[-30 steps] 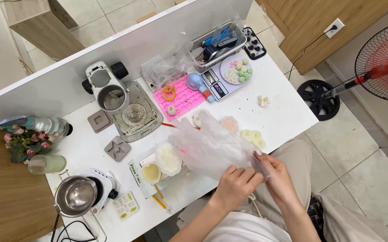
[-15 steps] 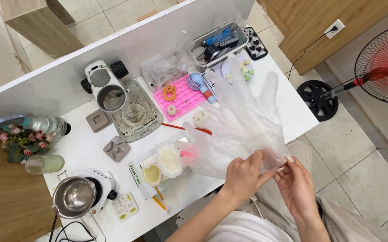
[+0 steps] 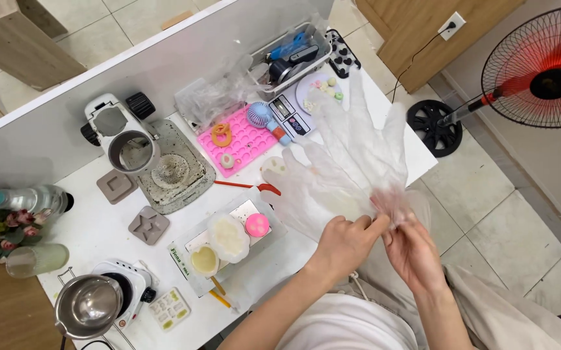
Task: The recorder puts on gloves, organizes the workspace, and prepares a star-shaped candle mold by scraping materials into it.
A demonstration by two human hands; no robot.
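Observation:
A clear, thin plastic glove hangs spread in the air over the right part of the white table, its fingers pointing away from me. My left hand pinches the glove's cuff from the left. My right hand pinches the same cuff from the right, where the plastic is bunched. Both hands are at the table's near right edge, above my lap.
On the table lie a tray with a white mould, a pink ball and a heart cup, a pink silicone mat, a scale with pastel pieces, a grey basin, a steel pot. A red fan stands at right.
The glove swung up from lying over the table to spread in the air, then its cuff bunched as my hands closed together. The view shifted left.

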